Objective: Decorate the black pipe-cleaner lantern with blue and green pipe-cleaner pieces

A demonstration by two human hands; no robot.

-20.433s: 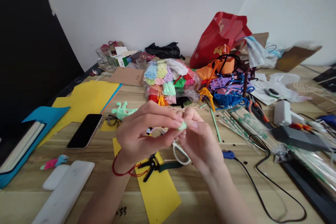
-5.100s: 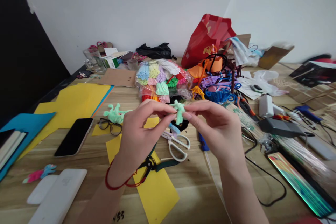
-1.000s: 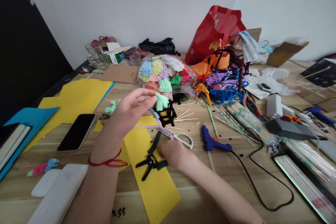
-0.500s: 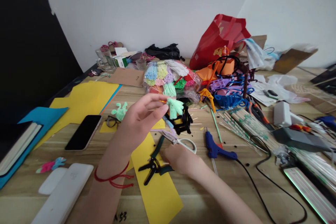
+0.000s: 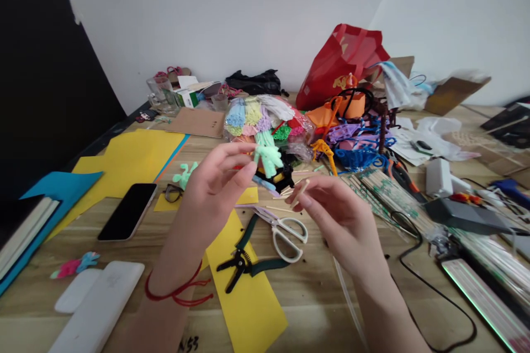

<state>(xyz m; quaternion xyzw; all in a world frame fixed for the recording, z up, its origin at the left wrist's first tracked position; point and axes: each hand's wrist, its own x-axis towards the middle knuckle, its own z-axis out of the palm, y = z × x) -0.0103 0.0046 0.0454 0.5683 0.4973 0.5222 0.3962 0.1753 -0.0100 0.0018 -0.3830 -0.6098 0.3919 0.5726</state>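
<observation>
My left hand (image 5: 217, 190) is raised over the middle of the table, thumb and fingertips pinching a fuzzy mint-green pipe-cleaner figure (image 5: 269, 160). To its right, my right hand (image 5: 345, 218) grips a short thin wooden stick (image 5: 300, 194) between thumb and fingers, apart from the figure. Below the hands lie white-handled scissors (image 5: 275, 220) and dark-handled wire strippers (image 5: 240, 260), the latter partly across a yellow paper strip (image 5: 252, 309). Black fuzzy pieces (image 5: 284, 176) show behind the figure. The blue glue gun is hidden behind my right hand.
At the back sit a bag of coloured pipe cleaners (image 5: 254, 113) and a red bag (image 5: 339, 66). Bundled sticks (image 5: 385, 193) and a black cord (image 5: 439, 276) are at right. A phone (image 5: 128, 211), yellow sheets (image 5: 128, 154) and a second green figure (image 5: 182, 176) lie left.
My right hand has risen from beside the scissors and now holds a wooden stick near the figure. My left hand keeps the green figure, shifted slightly left in view.
</observation>
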